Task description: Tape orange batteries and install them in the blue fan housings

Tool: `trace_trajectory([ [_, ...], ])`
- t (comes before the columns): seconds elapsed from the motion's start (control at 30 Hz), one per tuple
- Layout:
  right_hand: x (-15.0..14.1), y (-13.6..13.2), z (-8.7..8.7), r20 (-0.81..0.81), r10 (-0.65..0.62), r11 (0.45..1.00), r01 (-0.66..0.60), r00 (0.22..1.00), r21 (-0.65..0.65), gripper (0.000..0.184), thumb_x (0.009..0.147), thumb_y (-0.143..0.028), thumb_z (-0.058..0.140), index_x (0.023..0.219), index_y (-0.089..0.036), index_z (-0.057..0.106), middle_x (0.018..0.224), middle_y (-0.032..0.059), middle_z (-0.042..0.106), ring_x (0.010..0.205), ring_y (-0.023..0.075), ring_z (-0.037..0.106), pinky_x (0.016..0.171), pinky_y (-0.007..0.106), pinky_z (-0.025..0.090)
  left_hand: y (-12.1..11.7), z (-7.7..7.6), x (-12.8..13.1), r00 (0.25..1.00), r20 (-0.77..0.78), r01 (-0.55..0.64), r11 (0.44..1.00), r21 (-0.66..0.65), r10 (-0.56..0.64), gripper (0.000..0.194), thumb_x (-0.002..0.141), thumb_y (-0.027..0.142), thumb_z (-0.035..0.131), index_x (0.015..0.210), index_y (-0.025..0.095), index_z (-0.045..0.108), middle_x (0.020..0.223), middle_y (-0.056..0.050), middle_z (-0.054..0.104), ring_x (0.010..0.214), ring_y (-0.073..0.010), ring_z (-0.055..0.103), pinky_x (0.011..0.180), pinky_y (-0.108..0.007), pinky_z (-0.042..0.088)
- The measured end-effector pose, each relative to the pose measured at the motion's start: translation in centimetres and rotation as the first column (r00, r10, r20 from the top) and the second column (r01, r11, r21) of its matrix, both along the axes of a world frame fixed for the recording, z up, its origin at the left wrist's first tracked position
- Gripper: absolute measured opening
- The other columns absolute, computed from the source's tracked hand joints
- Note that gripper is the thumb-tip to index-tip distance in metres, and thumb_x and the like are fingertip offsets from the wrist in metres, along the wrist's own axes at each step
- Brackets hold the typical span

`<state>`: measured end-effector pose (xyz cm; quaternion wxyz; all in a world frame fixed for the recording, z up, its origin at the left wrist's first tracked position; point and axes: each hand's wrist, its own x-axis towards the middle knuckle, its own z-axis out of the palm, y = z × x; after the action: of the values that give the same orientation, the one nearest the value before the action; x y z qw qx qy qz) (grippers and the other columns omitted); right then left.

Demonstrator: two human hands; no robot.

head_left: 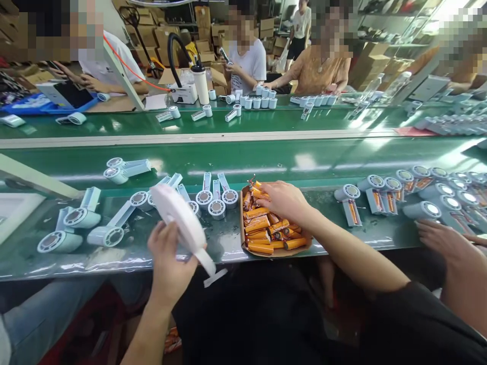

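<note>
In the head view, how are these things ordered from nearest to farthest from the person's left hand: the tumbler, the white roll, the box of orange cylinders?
1. White roll: held in the left hand.
2. Box: to that hand's right, at the near edge of the bench.
3. Tumbler: farthest, across the green line.

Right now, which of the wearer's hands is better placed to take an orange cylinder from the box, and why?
Probably the right hand: it is over the box, fingers at the cylinders. The left hand, away from the box, holds the white roll.
</note>
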<state>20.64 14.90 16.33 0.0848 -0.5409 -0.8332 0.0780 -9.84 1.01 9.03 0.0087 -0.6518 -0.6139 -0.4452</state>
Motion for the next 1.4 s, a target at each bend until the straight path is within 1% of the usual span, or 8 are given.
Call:
trace_trajectory([
  [0.1,-0.1,2.3,0.2,0.07,-0.062,0.992,0.069,0.996,-0.103,0.02,0.094,-0.036,0.072,0.104,-0.021,0.08,0.107,0.0135,0.08,0.1,0.0331,0.073,0.083,0.04,0.054,0.9,-0.7,1.6,0.97,-0.228,0.1,0.994,0.041,-0.089,0.067,0.086,0.022,0.077,0.148,0.028,0.051,0.135,-0.014,0.063,0.143,-0.0414,0.048,0.116,-0.062,0.049],
  [0.2,0.5,2.5,-0.1,-0.324,-0.115,0.987,0.071,0.939,-0.145,0.022,0.097,-0.036,0.066,0.103,-0.023,0.082,0.105,0.0093,0.082,0.099,0.0279,0.074,0.087,0.038,0.055,1.0,-0.9,2.7,0.948,-0.289,0.143,0.989,0.023,-0.131,0.071,0.086,0.013,0.071,0.151,0.026,0.046,0.137,-0.014,0.063,0.141,-0.0404,0.047,0.112,-0.059,0.052],
  [0.3,1.5,1.5,-0.2,-0.809,-0.201,0.962,-0.043,0.552,-0.269,0.039,0.1,-0.052,0.058,0.111,-0.022,0.081,0.105,0.0079,0.082,0.092,0.0232,0.075,0.082,0.035,0.058,0.7,-0.8,3.0,0.938,-0.317,0.15,0.989,-0.002,-0.143,0.07,0.085,0.011,0.068,0.15,0.023,0.046,0.137,-0.015,0.063,0.141,-0.0406,0.045,0.11,-0.058,0.053],
  [0.4,1.9,-0.3,0.0,-0.921,-0.32,0.88,-0.291,0.222,-0.376,0.051,0.093,-0.066,0.068,0.115,-0.021,0.079,0.098,0.0072,0.081,0.078,0.0189,0.074,0.07,0.032,0.059,0.5,-0.5,3.1,0.926,-0.346,0.155,0.988,-0.01,-0.149,0.066,0.085,0.009,0.064,0.148,0.021,0.048,0.135,-0.016,0.064,0.141,-0.041,0.044,0.111,-0.058,0.052],
  [0.57,1.4,-3.0,0.9,-0.937,-0.299,0.819,-0.455,0.178,-0.348,0.058,0.077,-0.045,0.094,0.128,-0.027,0.074,0.104,0.0034,0.082,0.096,0.0199,0.077,0.089,0.036,0.063,0.5,0.0,3.3,0.902,-0.393,0.187,0.982,-0.016,-0.178,0.065,0.086,0.006,0.061,0.148,0.02,0.049,0.134,-0.016,0.065,0.141,-0.0425,0.043,0.113,-0.06,0.05],
  [0.83,0.6,-4.1,0.8,-0.992,-0.103,0.991,-0.09,-0.07,-0.096,0.059,0.067,-0.039,0.1,0.117,-0.035,0.068,0.099,-0.0029,0.07,0.085,0.0176,0.071,0.081,0.036,0.065,0.1,0.9,4.0,0.871,-0.452,0.218,0.976,0.007,-0.192,0.068,0.083,0.002,0.062,0.148,0.019,0.054,0.13,-0.013,0.07,0.136,-0.0396,0.047,0.113,-0.056,0.047],
  [1.0,-0.5,-5.2,-0.6,-0.999,-0.034,0.998,-0.045,-0.043,-0.032,0.044,0.068,-0.037,0.101,0.077,-0.025,0.06,0.086,-0.0031,0.057,0.084,0.0152,0.061,0.08,0.033,0.059,-0.4,1.8,5.1,0.861,-0.484,0.195,0.98,0.03,-0.156,0.058,0.083,0.002,0.065,0.138,0.02,0.066,0.118,-0.009,0.076,0.123,-0.0335,0.052,0.104,-0.045,0.048],
  [1.4,-1.8,-8.0,-3.2,-0.979,0.015,0.964,0.258,0.203,0.068,0.049,0.073,-0.06,0.093,0.07,-0.026,0.058,0.073,-0.0005,0.055,0.074,0.0205,0.054,0.075,0.041,0.055,-0.6,2.7,6.3,0.853,-0.5,0.191,0.981,0.034,-0.149,0.06,0.085,0.001,0.066,0.141,0.023,0.068,0.118,-0.007,0.078,0.111,-0.0314,0.053,0.098,-0.043,0.044],
])
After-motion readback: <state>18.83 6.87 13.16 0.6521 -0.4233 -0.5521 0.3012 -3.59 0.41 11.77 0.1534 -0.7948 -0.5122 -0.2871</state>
